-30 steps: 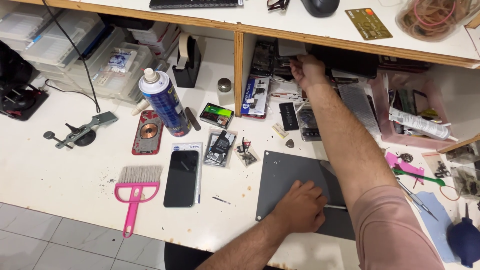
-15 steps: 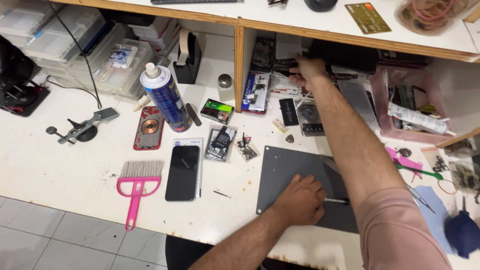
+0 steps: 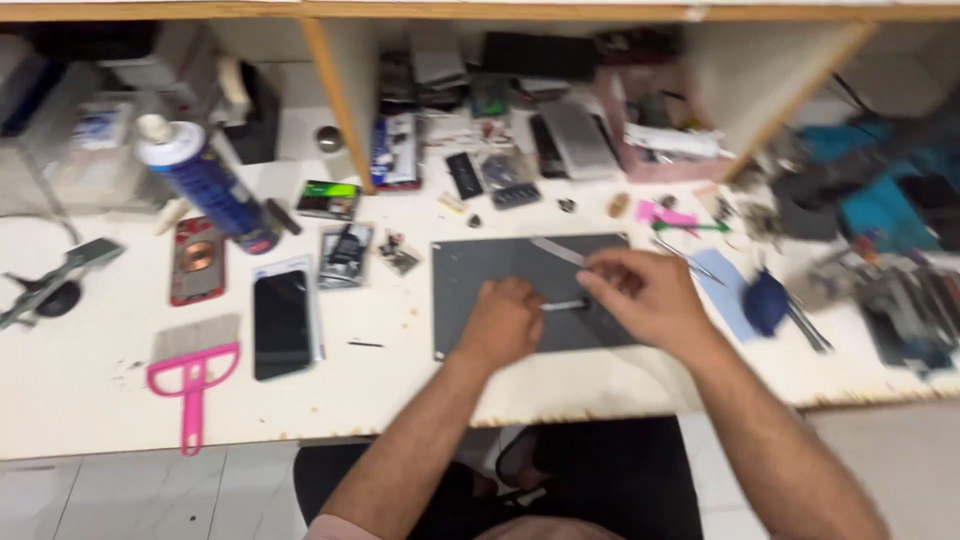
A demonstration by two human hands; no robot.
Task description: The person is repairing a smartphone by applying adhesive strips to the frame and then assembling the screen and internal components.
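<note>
On a cluttered white desk (image 3: 90,400) under a wooden shelf (image 3: 335,95): dark grey mat (image 3: 470,270), black phone (image 3: 281,322), pink brush (image 3: 190,370), blue spray can (image 3: 205,180). Over the mat, left hand (image 3: 505,322) and right hand (image 3: 645,295), each grip closed on one thin metal strip (image 3: 563,305) spanning between them; blurred.

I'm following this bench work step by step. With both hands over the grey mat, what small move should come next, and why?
Probably lower the thin metal strip onto the grey mat: left hand and right hand both pinch it just above the mat.
</note>
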